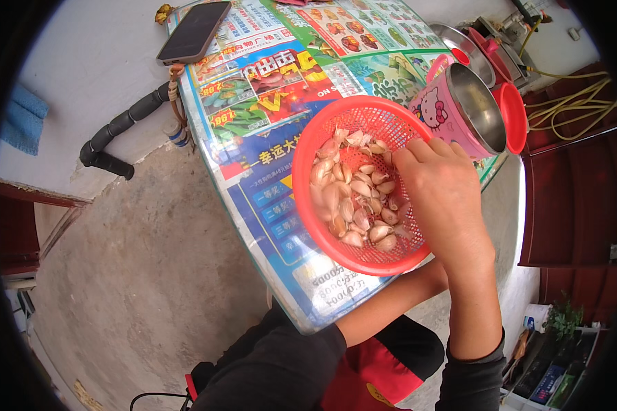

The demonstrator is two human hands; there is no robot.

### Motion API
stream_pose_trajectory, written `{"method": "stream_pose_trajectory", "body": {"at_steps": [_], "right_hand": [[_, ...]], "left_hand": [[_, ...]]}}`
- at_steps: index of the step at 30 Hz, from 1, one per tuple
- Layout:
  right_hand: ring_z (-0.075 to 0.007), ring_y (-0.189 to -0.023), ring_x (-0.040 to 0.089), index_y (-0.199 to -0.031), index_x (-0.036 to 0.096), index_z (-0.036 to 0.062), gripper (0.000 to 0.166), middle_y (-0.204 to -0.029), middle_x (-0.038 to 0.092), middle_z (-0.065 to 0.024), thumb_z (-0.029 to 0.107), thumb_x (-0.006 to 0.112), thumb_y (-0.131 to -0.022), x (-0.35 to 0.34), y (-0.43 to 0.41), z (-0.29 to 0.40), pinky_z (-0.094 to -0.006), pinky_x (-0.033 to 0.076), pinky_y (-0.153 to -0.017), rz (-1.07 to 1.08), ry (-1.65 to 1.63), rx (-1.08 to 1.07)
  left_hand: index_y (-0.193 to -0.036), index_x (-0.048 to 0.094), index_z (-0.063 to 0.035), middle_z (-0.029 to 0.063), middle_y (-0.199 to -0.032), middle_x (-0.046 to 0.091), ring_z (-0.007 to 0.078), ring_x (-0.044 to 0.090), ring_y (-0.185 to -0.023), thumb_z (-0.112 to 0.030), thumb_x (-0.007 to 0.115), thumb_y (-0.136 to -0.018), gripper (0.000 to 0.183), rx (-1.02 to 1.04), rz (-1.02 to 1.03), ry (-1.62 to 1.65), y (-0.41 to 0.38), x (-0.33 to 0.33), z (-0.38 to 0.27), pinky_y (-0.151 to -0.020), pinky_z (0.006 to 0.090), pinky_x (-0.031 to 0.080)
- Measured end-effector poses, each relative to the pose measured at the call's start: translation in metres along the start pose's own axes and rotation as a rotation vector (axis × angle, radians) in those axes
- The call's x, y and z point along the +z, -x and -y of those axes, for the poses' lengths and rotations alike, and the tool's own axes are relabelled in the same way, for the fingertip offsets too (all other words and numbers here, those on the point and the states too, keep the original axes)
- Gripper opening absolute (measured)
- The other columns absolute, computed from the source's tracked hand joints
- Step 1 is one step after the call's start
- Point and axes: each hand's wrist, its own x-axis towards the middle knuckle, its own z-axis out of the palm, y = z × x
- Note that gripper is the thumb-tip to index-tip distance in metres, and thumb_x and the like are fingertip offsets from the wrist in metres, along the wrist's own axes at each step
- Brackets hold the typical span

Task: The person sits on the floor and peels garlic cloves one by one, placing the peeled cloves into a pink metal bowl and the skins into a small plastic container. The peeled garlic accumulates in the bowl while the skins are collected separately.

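A red plastic mesh basket (pixel 308 205) stands on the table's near part, with many unpeeled garlic cloves (pixel 361 188) and loose skins inside. My right hand (pixel 437 174) is over the basket's right rim, its fingers bent down toward the inside; whether they hold a clove cannot be told. My left forearm reaches from the lower left and passes behind my right wrist, so my left hand is hidden. Just beyond my right hand, a pink steel-lined cup (pixel 439 110) with a cartoon cat stands on the table, its mouth tilted toward the right in the view.
Printed flyers lie under the clear cover of the table (pixel 267 205). A smartphone (pixel 195 32) rests at the far left corner, near a black jointed pipe (pixel 121 123). Red lids or basins (pixel 511 118) and a metal bowl (pixel 455 38) are at the far right. A crate (pixel 550 365) stands on the floor.
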Motion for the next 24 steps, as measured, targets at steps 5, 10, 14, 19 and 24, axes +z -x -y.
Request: {"method": "stream_pose_trajectory", "body": {"at_steps": [5,10,14,19,24], "right_hand": [[-0.02,-0.077,0.056,-0.081,0.06,0.0068,0.012,-0.076,0.056,-0.0051,0.009,0.057,-0.069,0.008,-0.005,0.002,-0.0312,0.043,-0.069,0.02,0.024,-0.029],[-0.0248,-0.078,0.057,-0.089,0.061,0.0058,0.019,-0.078,0.055,-0.007,0.006,0.057,-0.071,-0.004,0.0,-0.001,-0.0346,0.044,-0.068,0.001,-0.072,0.024],[-0.0288,-0.074,0.057,-0.085,0.062,0.005,0.016,-0.077,0.055,-0.0089,0.005,0.063,-0.069,-0.012,-0.008,0.008,-0.0374,0.045,-0.065,-0.075,-0.385,0.007],[-0.0301,-0.074,0.057,-0.079,0.061,0.0045,0.013,-0.077,0.055,-0.0094,0.005,0.066,-0.067,0.003,-0.008,0.009,-0.0386,0.046,-0.066,-0.019,-0.391,0.01],[-0.0306,-0.073,0.057,-0.079,0.059,0.0043,0.013,-0.078,0.054,-0.0105,0.004,0.065,-0.067,0.007,-0.016,0.015,-0.0379,0.046,-0.065,-0.081,-0.469,-0.017]], "left_hand": [[-0.078,0.049,-0.0003,0.0045,-0.071,0.047,0.0187,0.05,-0.067,-0.006,0.05,-0.084,0.009,-0.025,0.064,0.013,0.0,0.0,0.001,-0.063,0.03,0.043],[-0.08,0.05,-0.0009,0.0053,-0.074,0.048,0.0198,0.051,-0.069,-0.008,0.05,-0.084,0.008,-0.013,0.089,0.029,0.0,-0.005,-0.001,-0.064,0.0309,0.044],[-0.082,0.051,-0.0015,0.0059,-0.076,0.05,0.0208,0.053,-0.071,-0.009,0.051,-0.084,0.007,-0.031,0.089,0.016,0.0,-0.009,0.004,-0.064,0.0315,0.044],[-0.085,0.052,-0.0022,0.0066,-0.079,0.051,0.0219,0.054,-0.072,-0.01,0.051,-0.084,0.008,-0.029,0.121,0.064,0.0,0.002,-0.005,-0.065,0.0324,0.045],[-0.087,0.053,-0.0028,0.0074,-0.081,0.053,0.0231,0.056,-0.074,-0.011,0.051,-0.084,0.009,-0.064,0.127,0.061,0.0,-0.008,0.001,-0.066,0.0332,0.046]]}}
